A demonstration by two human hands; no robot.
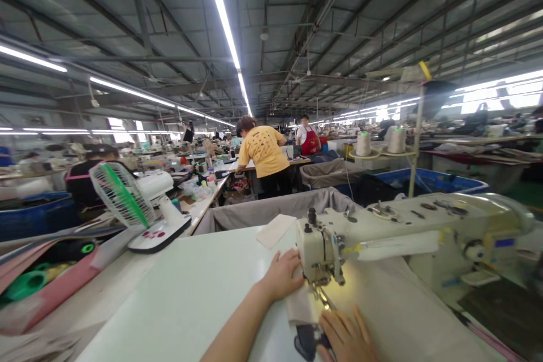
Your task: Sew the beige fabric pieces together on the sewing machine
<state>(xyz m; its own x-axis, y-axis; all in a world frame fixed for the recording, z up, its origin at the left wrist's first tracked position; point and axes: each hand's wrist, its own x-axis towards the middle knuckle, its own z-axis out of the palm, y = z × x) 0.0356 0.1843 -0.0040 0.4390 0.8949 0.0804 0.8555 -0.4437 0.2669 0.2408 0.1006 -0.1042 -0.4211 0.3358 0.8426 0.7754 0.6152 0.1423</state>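
Observation:
My left hand lies flat, fingers stretched out, just left of the sewing machine's needle area. It rests on a beige fabric piece that runs beside the presser foot. Close to the front of the needle, my right hand lies with its fingers extended over the larger beige fabric. At its thumb is a dark object with a rounded, handle-like end; its kind is unclear. The white sewing machine stands over both hands, its lamp lighting the cloth yellow.
Another beige piece lies behind the machine head on the pale table. A fan stands at left. Beyond the table is a grey cloth-lined bin. Thread cones stand behind the machine. A person in yellow bends over a table.

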